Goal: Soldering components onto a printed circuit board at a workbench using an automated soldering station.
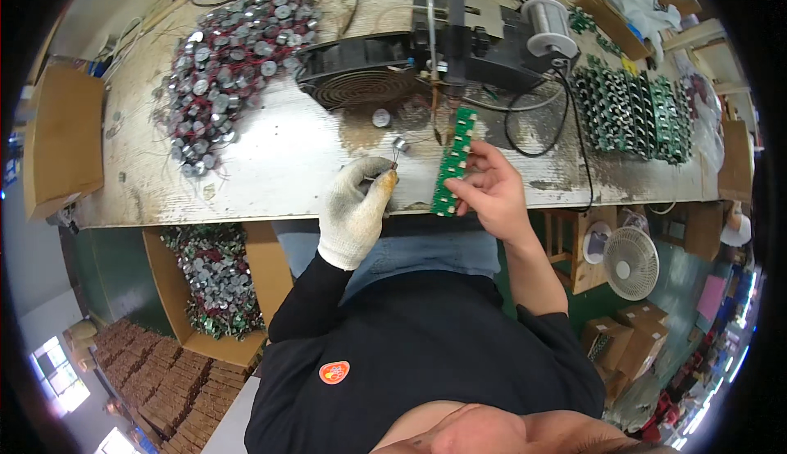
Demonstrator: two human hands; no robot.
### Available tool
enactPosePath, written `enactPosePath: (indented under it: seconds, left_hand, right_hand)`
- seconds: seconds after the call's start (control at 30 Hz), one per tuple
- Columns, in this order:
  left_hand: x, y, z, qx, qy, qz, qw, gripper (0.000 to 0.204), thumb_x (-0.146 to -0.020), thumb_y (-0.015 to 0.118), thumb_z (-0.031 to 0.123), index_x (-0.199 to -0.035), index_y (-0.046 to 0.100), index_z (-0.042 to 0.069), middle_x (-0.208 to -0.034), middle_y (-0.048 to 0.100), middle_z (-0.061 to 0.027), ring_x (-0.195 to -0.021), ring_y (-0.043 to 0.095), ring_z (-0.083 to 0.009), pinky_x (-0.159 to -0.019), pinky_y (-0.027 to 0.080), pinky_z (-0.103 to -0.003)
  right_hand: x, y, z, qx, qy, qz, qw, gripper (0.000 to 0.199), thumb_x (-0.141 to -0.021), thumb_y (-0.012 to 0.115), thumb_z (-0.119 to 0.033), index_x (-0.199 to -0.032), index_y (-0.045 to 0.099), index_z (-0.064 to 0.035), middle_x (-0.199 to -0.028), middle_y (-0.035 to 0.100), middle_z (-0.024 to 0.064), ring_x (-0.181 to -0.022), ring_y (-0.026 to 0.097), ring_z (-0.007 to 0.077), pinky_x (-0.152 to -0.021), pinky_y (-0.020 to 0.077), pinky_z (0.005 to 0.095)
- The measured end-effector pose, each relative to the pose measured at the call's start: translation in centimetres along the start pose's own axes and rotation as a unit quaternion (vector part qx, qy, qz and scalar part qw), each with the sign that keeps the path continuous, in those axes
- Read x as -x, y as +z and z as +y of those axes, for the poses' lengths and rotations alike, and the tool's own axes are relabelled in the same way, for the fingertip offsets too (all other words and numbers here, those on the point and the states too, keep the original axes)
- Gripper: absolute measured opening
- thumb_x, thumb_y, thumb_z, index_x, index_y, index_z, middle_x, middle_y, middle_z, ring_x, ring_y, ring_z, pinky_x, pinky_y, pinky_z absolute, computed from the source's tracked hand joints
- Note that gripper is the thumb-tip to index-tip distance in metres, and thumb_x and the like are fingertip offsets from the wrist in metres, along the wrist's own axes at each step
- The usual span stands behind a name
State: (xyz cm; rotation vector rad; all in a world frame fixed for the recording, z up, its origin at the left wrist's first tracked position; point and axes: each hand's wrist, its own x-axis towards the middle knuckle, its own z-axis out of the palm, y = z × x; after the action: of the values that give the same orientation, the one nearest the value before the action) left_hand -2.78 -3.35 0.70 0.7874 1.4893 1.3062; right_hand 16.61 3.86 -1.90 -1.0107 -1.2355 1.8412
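Observation:
My left hand (pixel 357 208), in a white work glove with a stained finger, is closed in a pinch on the thin wires of a small silver round component (pixel 399 144). The component sticks up past the fingertips. My bare right hand (pixel 492 191) grips a long green circuit board strip (pixel 452 163) between thumb and fingers, tilted upright over the table's front edge. The strip's far end is close beneath the tip of a soldering machine (pixel 456 44). Another silver round component (pixel 381 118) lies alone on the white table (pixel 279 163).
A heap of silver components with red wires (pixel 238 68) covers the table's left. Behind my hands sit a black fan (pixel 361 85) and a solder wire spool (pixel 548 27). Rows of green circuit boards (pixel 631 114) stand at right. Below left is a filled cardboard box (pixel 160 282).

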Motion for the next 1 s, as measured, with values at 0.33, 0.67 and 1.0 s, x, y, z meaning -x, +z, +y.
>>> enactPosePath:
  seconds: [0.33,0.67,1.0]
  left_hand:
    - [-1.4,2.1,-1.3,-0.142,0.096,-0.057,0.984,0.018,-0.085,0.066,0.015,-0.088,0.064,-0.003,-0.08,0.058,-0.0089,-0.071,0.054,-0.0152,-0.065,0.043,-0.027]
    - [-2.2,3.3,0.4,0.057,-0.112,-0.094,0.988,0.02,-0.086,0.063,0.014,-0.087,0.061,-0.005,-0.078,0.062,-0.0072,-0.069,0.059,-0.0104,-0.059,0.049,-0.024]
    - [-2.6,3.1,0.1,0.06,-0.128,-0.098,0.985,0.019,-0.087,0.062,0.013,-0.09,0.059,-0.006,-0.077,0.062,-0.0072,-0.065,0.06,-0.0103,-0.055,0.05,-0.024]
  right_hand:
    - [0.6,-0.1,-1.1,-0.013,0.021,-0.034,0.999,0.051,-0.083,0.062,0.007,-0.129,0.04,0.0042,-0.107,0.058,0.0124,-0.068,0.06,0.0099,-0.049,0.0488,0.02]
    - [0.8,-0.4,-0.8,-0.038,0.012,-0.048,0.998,0.049,-0.084,0.063,0.004,-0.128,0.04,0.0022,-0.104,0.057,0.0101,-0.072,0.06,0.0089,-0.053,0.0481,0.0201]
    - [0.8,-0.3,-1.1,-0.031,0.002,-0.047,0.998,0.049,-0.084,0.06,0.007,-0.128,0.041,0.0024,-0.108,0.057,0.0107,-0.075,0.06,0.0092,-0.054,0.0485,0.0196]
